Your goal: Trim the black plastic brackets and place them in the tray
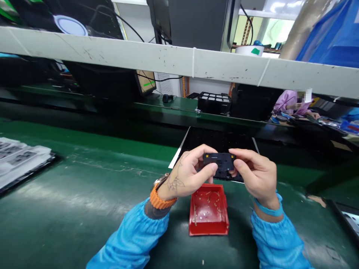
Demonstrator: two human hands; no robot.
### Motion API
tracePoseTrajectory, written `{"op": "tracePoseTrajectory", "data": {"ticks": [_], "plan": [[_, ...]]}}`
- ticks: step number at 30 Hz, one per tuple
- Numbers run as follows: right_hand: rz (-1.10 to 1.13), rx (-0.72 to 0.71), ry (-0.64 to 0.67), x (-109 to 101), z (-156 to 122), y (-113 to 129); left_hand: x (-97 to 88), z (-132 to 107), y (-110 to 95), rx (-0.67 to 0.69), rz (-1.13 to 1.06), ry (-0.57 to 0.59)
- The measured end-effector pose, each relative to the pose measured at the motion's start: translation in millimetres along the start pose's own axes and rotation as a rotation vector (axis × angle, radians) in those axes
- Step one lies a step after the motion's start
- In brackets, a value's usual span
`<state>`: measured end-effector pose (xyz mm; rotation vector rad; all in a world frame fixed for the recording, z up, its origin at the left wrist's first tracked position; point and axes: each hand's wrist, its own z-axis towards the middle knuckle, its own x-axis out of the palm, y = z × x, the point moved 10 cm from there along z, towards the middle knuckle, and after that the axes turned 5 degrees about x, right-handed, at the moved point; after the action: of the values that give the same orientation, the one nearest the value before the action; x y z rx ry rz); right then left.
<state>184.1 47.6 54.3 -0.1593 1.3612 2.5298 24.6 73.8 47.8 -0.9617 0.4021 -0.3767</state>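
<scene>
Between the left hand (pixel 193 175) and right hand (pixel 257 175), each pinching an end, probably for steadiness, sits a little black part (pixel 221 162), red tray (pixel 209 228) just below them, guessing that's for scraps (pixel 195 215).

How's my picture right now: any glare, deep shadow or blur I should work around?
Head view: pale glare streaks the green tabletop left of the arms; head view: the space beneath the white shelf sinks into near-black shadow; head view: the dark piece is outlined, its fine detail soft; head view: the distant co-worker looks soft, partly pixelated.
</scene>
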Motion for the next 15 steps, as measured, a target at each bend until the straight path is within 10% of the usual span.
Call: {"op": "tracePoseTrajectory", "data": {"ticks": [15], "plan": [[0.224, 0.125, -0.126, -1, -3, -15, -2.8, -6, 13, 0.018, -0.23, -0.252]]}}
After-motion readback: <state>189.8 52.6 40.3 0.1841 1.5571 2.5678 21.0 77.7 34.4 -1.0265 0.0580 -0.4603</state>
